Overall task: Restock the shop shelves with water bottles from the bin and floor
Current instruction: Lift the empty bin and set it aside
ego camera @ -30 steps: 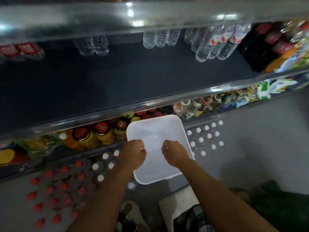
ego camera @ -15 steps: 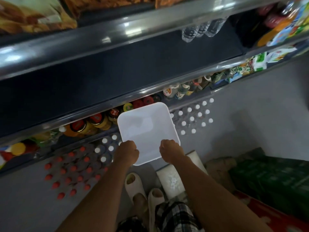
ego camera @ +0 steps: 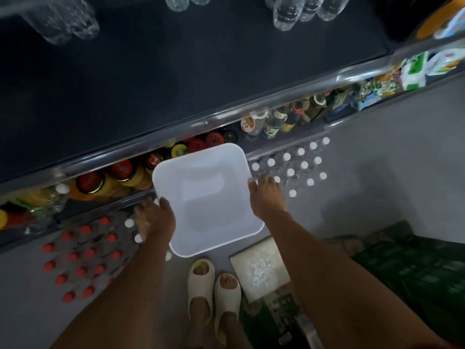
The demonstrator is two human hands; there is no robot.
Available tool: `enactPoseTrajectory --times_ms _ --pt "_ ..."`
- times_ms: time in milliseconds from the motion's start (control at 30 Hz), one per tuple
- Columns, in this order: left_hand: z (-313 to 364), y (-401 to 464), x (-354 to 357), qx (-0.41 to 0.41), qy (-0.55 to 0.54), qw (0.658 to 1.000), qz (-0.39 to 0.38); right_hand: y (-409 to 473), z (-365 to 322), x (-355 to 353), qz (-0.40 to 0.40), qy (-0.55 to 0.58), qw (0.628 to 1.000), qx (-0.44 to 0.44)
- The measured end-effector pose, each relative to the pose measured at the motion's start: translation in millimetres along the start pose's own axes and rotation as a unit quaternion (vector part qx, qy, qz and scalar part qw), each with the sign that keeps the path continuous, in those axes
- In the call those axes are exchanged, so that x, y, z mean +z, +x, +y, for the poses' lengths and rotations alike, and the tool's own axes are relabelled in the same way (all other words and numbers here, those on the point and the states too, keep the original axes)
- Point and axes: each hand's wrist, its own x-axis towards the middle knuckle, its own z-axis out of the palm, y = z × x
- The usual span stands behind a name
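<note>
With the white square plastic bin [ego camera: 206,197] empty and gripped at opposite rims by the left hand [ego camera: 154,220] and right hand [ego camera: 266,197], white-capped clear water bottles [ego camera: 297,167] remain on the floor, unshelved.

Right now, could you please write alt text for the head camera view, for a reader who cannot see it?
A person holds an empty white plastic bin by its sides, left hand and right hand, in front of a dark shop shelf. Packs of white-capped water bottles and red-capped bottles stand on the grey floor beneath.
</note>
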Motion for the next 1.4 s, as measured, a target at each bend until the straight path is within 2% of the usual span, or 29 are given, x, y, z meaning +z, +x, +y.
enactPoseTrajectory --times_ms 100,200,333,467,633,733,900,1133,1267,1400 --pt "-9 9 16 -0.036 -0.086 0.996 0.005 23 8 15 -0.036 0.096 0.995 0.003" --pt "-15 15 31 -0.114 -0.181 0.977 -0.012 39 14 30 -0.054 0.175 0.983 0.029" --pt "-13 16 42 -0.094 -0.241 0.966 -0.002 37 15 41 -0.031 0.284 0.958 0.03" --pt "-14 4 40 -0.049 -0.192 0.978 0.07 24 18 35 0.015 0.316 0.948 0.038" --pt "7 -30 17 0.018 -0.214 0.975 0.051 -13 34 7 0.057 0.336 0.938 0.067" --pt "32 -50 -1 0.082 -0.184 0.979 0.025 -39 52 -19 0.087 0.355 0.925 0.103" --pt "100 -85 -19 0.211 -0.149 0.965 -0.037 -76 94 -64 0.136 0.386 0.896 0.17" --pt "189 -127 -3 0.314 -0.113 0.931 -0.145 -111 160 -112 0.21 0.437 0.838 0.251" --pt "236 -159 15 0.352 -0.088 0.919 -0.156 -118 198 -135 0.244 0.458 0.809 0.277" --pt "284 -182 43 0.382 -0.085 0.903 -0.176 -105 243 -157 0.25 0.456 0.799 0.301"
